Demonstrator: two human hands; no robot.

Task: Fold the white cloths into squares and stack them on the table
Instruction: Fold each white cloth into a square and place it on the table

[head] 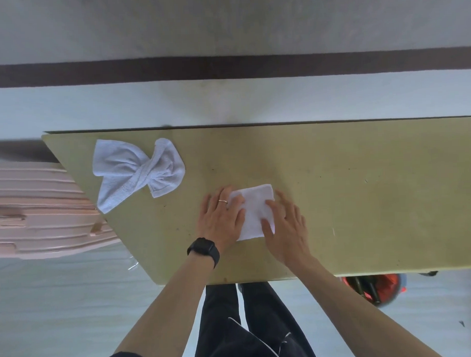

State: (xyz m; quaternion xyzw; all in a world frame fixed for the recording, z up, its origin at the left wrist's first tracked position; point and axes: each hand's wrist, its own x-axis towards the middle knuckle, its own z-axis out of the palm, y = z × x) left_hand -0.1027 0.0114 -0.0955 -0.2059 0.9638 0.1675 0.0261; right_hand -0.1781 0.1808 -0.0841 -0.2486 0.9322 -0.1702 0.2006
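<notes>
Near the table's (363, 200) front edge, left hand (221, 223) and right hand (285, 230) press flat, fingers straight, on the folded cloth (254, 204); this fold seems finished. Next, the crumpled cloth (132, 171), well apart at far left, needs spreading.

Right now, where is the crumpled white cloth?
Head view: the crumpled cloth lies on the table at its far-left corner, near the pink suitcase, well left of the folded cloth.

A pink suitcase (38, 209) lies at left, a bucket (393, 297) at right.
</notes>
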